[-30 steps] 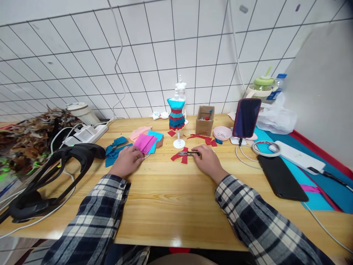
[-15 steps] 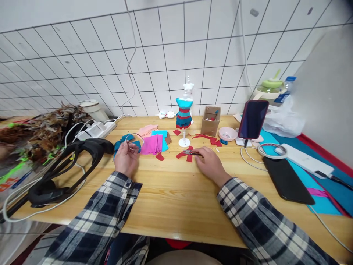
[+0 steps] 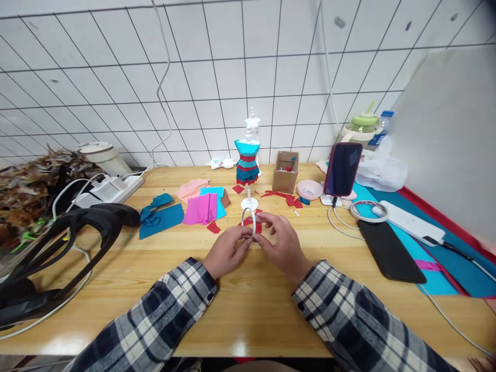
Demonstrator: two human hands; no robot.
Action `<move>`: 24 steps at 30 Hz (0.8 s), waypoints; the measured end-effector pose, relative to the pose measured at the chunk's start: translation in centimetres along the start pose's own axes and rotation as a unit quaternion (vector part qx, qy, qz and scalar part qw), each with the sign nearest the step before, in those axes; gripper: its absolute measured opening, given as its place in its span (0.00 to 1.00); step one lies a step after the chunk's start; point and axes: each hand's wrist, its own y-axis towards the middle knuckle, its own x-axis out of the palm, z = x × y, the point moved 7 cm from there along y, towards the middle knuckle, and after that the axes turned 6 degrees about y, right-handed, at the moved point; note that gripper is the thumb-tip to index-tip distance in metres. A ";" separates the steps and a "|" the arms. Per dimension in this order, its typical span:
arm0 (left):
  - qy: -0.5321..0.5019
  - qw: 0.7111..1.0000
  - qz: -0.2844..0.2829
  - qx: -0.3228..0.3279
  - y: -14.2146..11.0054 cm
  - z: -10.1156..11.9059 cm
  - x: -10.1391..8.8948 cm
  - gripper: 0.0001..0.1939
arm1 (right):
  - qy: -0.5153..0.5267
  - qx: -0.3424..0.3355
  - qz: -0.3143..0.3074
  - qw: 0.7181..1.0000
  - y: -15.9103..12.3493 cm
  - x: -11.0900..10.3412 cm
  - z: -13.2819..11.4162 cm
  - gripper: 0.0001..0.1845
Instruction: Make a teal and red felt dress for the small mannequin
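A thin white ring, which looks like a narrow roll of tape (image 3: 254, 221), stands upright between my hands just above the table. My left hand (image 3: 229, 250) pinches its lower rim between thumb and fingers. On the other side, my right hand (image 3: 284, 245) has its thumb and curled fingertips at the ring. Behind it lie red cloth scraps (image 3: 259, 223), partly covered by my fingers. A small white dress form (image 3: 248, 203) stands just beyond, wearing a turquoise, red and dark teal dress (image 3: 247, 161). No scissors show now.
Left are teal cloth (image 3: 165, 221), magenta cloth (image 3: 199, 209), a black headset (image 3: 104, 222) and a power strip (image 3: 116, 190). A cardboard box (image 3: 285, 175), pink bowl (image 3: 309, 189), propped phone (image 3: 343, 168) and black phone (image 3: 391, 250) stand or lie right.
My left hand has brought the ring from the left to the middle. My right hand has let go of the small scissors and come to the ring. The view has shifted slightly.
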 end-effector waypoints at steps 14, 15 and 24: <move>0.163 0.971 -0.113 0.130 0.4 0.4 -0.4 0.11 | 0.054 0.066 -0.009 0.996 -0.2 0.6 1.8 0.08; 0.173 0.969 -0.116 0.133 0.4 0.5 -0.4 0.12 | 0.060 0.073 -0.015 0.995 -0.3 0.7 2.1 0.06; 0.212 0.970 -0.090 0.078 0.6 0.0 -1.0 0.14 | 0.041 0.058 0.010 0.997 0.4 -0.3 2.1 0.05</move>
